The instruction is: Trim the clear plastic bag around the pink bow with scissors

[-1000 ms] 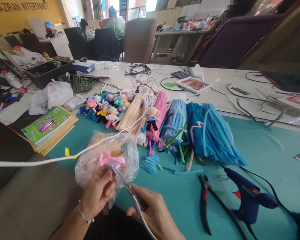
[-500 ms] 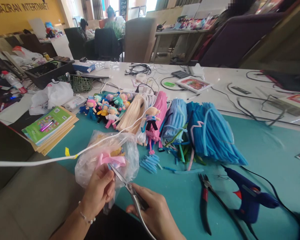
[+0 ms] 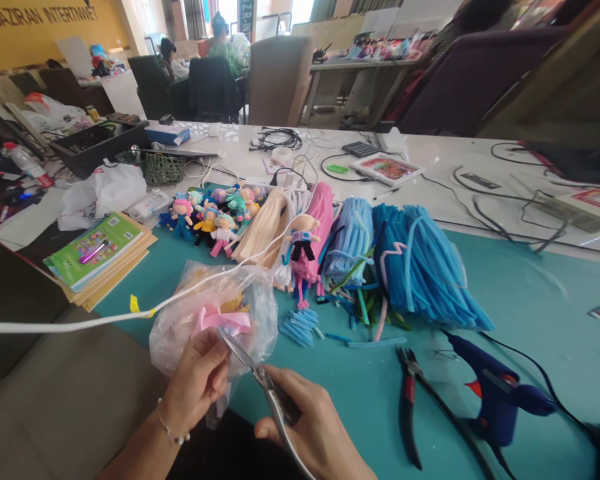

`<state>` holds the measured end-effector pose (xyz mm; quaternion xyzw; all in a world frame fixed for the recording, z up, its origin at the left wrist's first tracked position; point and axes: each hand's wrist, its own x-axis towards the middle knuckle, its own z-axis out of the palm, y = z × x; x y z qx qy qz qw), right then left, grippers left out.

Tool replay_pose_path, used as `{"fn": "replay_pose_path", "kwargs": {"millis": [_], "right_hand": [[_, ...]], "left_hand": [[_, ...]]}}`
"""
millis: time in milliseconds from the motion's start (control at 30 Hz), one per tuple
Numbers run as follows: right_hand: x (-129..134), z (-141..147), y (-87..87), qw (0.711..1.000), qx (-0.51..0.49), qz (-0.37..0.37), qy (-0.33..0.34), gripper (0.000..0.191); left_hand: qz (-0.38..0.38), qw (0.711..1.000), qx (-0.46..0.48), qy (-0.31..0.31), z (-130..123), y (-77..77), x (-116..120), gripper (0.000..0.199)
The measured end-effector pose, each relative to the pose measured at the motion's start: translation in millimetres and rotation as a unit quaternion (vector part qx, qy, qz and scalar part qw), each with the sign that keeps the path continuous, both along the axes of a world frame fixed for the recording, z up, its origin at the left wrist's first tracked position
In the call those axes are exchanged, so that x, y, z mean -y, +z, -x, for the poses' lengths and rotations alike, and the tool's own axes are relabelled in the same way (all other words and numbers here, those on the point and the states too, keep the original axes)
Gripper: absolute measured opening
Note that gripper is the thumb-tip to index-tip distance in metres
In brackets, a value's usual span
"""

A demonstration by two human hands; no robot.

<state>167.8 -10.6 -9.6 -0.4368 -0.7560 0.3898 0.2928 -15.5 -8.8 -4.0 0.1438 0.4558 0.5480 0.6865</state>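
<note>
My left hand (image 3: 196, 383) pinches a small piece at its fingertips, just in front of a clear plastic bag (image 3: 215, 313) with pink ribbon inside. My right hand (image 3: 313, 430) grips metal scissors (image 3: 260, 383), whose serrated blades point up-left and touch the piece at my left fingertips. What the piece is stays hidden by my fingers. Both hands are at the near edge of the teal mat (image 3: 505, 300).
Bundles of blue, pink and cream pipe cleaners (image 3: 410, 267) lie mid-mat, with small dolls (image 3: 215, 213) to their left. Pliers (image 3: 409, 393) and a blue glue gun (image 3: 500, 397) lie at the right. A white cord (image 3: 80, 323) crosses the left. Books (image 3: 97, 253) sit at far left.
My right hand and the scissors shifted slightly; the blades stay at my left fingertips. Nothing else has moved.
</note>
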Motion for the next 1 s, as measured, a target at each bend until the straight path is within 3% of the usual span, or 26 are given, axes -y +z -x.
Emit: {"fn": "replay_pose_path", "kwargs": {"millis": [667, 1000], "right_hand": [[-2.3, 2.1, -8.8, 0.998, -0.027, -0.054, -0.023, 0.064], [-7.5, -0.9, -30.1, 0.996, -0.027, -0.087, -0.009, 0.061]], "left_hand": [[-0.024, 0.999, -0.005, -0.029, -1.9, -6.1, 1.0, 0.046], [-0.003, 0.999, -0.042, 0.012, -5.0, -14.9, -3.6, 0.051]]}}
